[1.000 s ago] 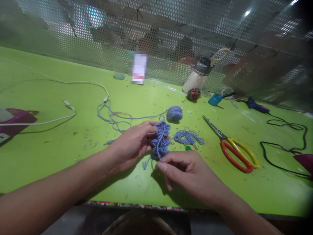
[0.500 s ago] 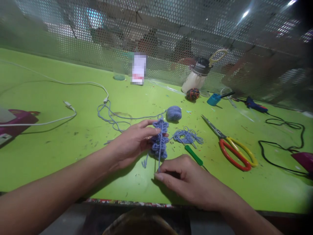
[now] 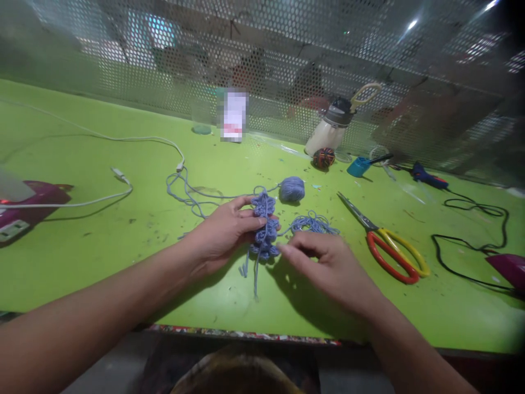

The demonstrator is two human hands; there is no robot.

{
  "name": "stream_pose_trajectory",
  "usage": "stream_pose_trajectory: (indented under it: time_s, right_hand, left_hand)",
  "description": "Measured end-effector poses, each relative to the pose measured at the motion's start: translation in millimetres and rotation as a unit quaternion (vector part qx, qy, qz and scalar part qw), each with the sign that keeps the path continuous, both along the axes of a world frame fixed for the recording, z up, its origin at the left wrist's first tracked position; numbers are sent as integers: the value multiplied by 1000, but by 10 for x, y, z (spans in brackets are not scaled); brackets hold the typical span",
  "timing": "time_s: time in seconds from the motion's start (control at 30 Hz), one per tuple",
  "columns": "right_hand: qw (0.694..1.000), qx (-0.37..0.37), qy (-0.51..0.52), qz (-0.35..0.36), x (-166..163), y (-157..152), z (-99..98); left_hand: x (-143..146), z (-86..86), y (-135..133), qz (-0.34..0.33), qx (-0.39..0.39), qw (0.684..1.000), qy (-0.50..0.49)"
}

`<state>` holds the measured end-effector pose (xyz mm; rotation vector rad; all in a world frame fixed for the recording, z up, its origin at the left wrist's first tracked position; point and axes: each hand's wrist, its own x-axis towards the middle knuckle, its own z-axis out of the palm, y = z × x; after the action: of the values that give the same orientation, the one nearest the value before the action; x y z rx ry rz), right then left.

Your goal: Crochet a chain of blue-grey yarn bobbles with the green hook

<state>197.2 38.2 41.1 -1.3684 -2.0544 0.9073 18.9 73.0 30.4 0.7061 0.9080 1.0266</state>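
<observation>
My left hand [image 3: 223, 232] is closed on a bunched piece of blue yarn work [image 3: 263, 229], holding it upright just above the green table [image 3: 123, 230]. A loose yarn tail [image 3: 255, 276] hangs from it toward the table's front edge. My right hand [image 3: 328, 265] is beside the piece on its right, thumb and fingers pinched together at the piece's lower edge; what they pinch is too small to name. A small blue yarn ball [image 3: 292, 189] lies just behind, joined by a strand. A loose blue yarn coil [image 3: 314, 223] lies behind my right hand.
Red-and-yellow scissors [image 3: 388, 246] lie to the right. A black cable [image 3: 476, 246] and a blue glue gun [image 3: 426, 175] are at far right. A white cable [image 3: 123, 186] and a magenta device [image 3: 24, 205] are at left. A white jar [image 3: 332, 131] and multicoloured ball [image 3: 324, 157] stand by the mesh wall.
My right hand let go of the yarn tail near the front edge and moved up to the piece's right side. The tail now hangs loose. The green-handled tool is hidden.
</observation>
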Motion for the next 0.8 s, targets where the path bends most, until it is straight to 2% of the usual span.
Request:
stream_pose_trajectory:
  time_s: [0.1, 0.2, 0.4, 0.5, 0.67, 0.8]
  right_hand:
    - [993, 32, 66, -96, 20, 118, -65]
    - [983, 38, 113, -138, 48, 226, -34]
    - [988, 39, 95, -114, -47, 419, 193]
    - [981, -3, 155, -117, -132, 522, 218]
    - [945, -82, 295, -117, -205, 618, 169]
    - [946, -24, 296, -131, -172, 666, 183]
  left_hand:
    - [2, 7, -14, -14, 7, 1000, 0]
    - [9, -7, -39, -36, 15, 999, 7]
    - [43, 13, -109, -75, 81, 994, 24]
    - [42, 29, -116, -70, 103, 992, 35]
    - [7, -3, -78, -94, 64, 993, 35]
    - [-1, -6, -76, -119, 25, 992, 32]
